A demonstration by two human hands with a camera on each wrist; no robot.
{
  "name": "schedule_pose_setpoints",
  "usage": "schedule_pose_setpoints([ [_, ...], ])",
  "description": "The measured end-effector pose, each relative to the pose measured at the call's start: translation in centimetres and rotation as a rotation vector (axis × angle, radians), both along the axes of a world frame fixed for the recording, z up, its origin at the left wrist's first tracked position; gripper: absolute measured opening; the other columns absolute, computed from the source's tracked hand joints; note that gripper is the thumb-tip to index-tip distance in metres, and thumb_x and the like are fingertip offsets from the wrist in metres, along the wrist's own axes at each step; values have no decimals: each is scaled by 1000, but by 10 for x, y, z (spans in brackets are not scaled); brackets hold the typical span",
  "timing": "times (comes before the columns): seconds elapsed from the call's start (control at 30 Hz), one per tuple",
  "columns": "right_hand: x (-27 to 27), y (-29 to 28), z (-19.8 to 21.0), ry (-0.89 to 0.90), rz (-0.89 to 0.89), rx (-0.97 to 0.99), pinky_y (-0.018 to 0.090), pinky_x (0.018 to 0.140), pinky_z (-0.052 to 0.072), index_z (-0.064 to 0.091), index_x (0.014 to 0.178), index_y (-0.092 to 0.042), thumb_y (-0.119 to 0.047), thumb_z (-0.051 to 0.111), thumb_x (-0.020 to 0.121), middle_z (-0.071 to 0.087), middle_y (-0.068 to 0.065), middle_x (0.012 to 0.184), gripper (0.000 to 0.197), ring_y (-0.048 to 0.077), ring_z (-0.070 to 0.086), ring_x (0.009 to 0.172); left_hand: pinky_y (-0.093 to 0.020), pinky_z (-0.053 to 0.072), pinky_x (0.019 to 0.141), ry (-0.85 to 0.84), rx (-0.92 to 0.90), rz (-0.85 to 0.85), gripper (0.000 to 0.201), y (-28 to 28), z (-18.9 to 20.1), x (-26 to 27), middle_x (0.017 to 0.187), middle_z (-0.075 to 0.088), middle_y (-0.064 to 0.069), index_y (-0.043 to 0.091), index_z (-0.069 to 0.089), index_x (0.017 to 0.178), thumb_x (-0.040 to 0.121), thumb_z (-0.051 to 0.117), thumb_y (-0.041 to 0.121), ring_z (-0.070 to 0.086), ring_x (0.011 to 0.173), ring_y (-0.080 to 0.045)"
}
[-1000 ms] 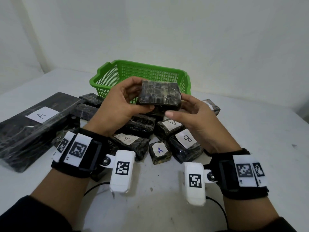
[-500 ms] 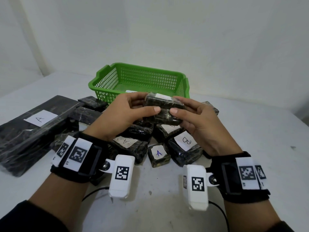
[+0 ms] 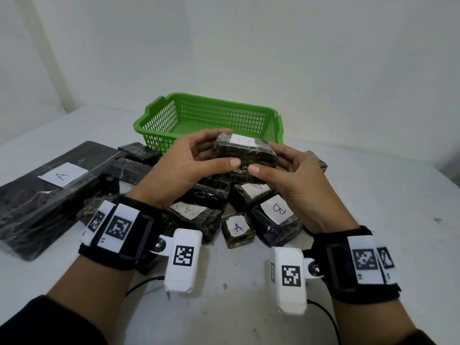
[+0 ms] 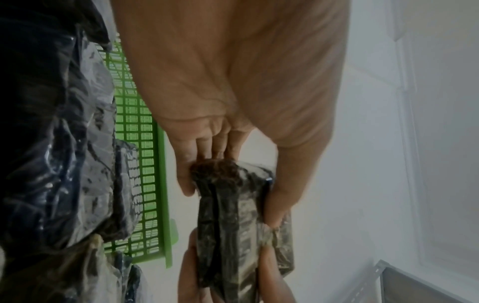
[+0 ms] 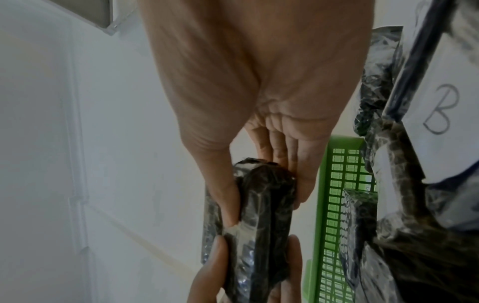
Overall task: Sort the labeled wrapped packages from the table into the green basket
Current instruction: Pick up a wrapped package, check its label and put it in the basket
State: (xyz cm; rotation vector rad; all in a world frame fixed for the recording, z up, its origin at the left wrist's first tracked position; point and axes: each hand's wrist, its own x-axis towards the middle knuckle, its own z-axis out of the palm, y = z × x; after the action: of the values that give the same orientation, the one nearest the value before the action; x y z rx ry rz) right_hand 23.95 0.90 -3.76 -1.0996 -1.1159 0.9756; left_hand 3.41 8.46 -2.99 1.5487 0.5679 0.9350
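Observation:
Both hands hold one dark plastic-wrapped package (image 3: 245, 154) in the air, just in front of the green basket (image 3: 159, 120). A white label with faint red marks faces up on the package. My left hand (image 3: 199, 160) grips its left end, thumb near me and fingers behind. Gripping the other end the same way is my right hand (image 3: 276, 165). The left wrist view shows the package (image 4: 233, 215) pinched between thumb and fingers; the right wrist view shows that package (image 5: 261, 205) held likewise. More wrapped packages lie under the hands, labelled A (image 3: 237, 227) and B (image 3: 278, 209).
A long flat black package (image 3: 49, 185) labelled A lies at the left on the white table (image 3: 373, 220). Several small packages crowd the space between it and the basket. A wall rises behind the basket. Cables trail from the wrist cameras near the table's front.
The held package has been turned over: a second ago its dark face showed, now its white label faces up. It has also sunk a little.

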Motion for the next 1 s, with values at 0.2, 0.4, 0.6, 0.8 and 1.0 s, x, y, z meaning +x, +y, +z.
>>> schedule_pose_setpoints([
  [0.2,-3,-1,1,-6,-23,27,46,107,54,70,126,-9,-14,92,70,79,9,118,60,23,74,116,-27,57,98,34,25,-47,70,-1,1,0,126,74,-3,10,60,136,70,81,13,71,117,-16],
  [0.4,-1,0,0,-30,26,-21,43,113,49,64,137,-11,-30,92,68,74,6,130,77,21,68,126,-26,56,99,-14,107,34,72,1,1,-2,129,71,-4,9,57,134,68,84,1,69,120,-15],
  [0.6,-2,-4,5,109,62,-99,36,91,63,68,126,3,-25,76,84,77,18,118,51,26,75,102,-36,59,96,41,75,-74,79,-1,-1,-1,138,64,1,14,54,139,70,84,-12,66,125,-18],
  [0.8,0,-3,1,44,7,-56,28,76,63,70,122,0,-11,80,77,80,13,110,48,24,79,97,-22,57,87,162,48,-11,38,-5,1,4,114,78,-1,12,70,124,87,79,18,75,102,-13],
  [1.0,0,-2,0,-24,-33,-41,51,103,56,74,118,-5,-33,89,65,80,12,110,62,33,77,105,-29,59,91,190,66,-39,35,-5,0,3,110,79,-5,10,75,117,84,78,21,75,104,-21],
])
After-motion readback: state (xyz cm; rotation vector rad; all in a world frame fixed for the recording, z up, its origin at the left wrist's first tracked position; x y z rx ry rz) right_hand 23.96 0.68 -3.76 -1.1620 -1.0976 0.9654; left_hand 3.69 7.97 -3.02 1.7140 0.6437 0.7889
